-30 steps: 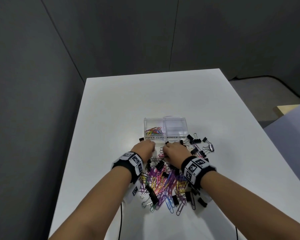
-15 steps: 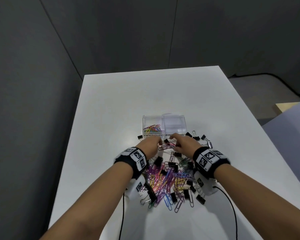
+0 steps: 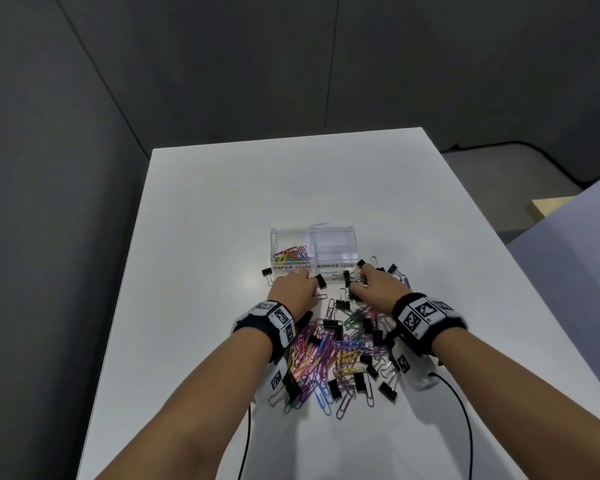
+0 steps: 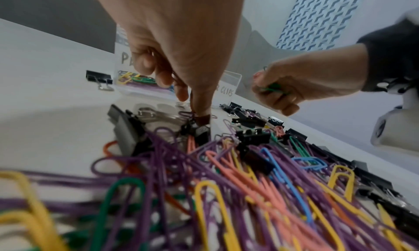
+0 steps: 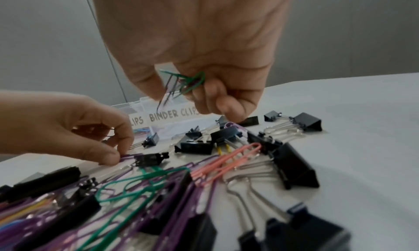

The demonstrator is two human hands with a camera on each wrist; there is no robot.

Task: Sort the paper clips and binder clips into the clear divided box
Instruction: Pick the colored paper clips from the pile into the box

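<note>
The clear divided box (image 3: pixel 313 231) stands on the white table, beyond the pile. Its left cell, labelled PAPER CLIPS, holds coloured paper clips (image 3: pixel 291 255); the right cell, labelled BINDER CLIPS, looks empty. A mixed pile of coloured paper clips and black binder clips (image 3: pixel 336 351) lies between my wrists. My left hand (image 3: pixel 309 285) is down at the pile's far edge, fingertips pinching a purple paper clip (image 5: pixel 127 156) on the table. My right hand (image 5: pixel 181 86), raised in front of the box, grips a small bunch of green and purple paper clips (image 5: pixel 188 81).
Loose black binder clips lie right of the box (image 3: pixel 394 270), and one (image 3: pixel 266 272) lies by its left front corner. Large binder clips (image 5: pixel 294 165) sit under my right wrist. Cables (image 3: pixel 465 410) trail to the near edge. A grey wall stands beyond the table's left edge.
The hands, close together in front of the box half a second ago, have drawn apart. The right hand has shifted right; the left hand has dropped onto the purple clip.
</note>
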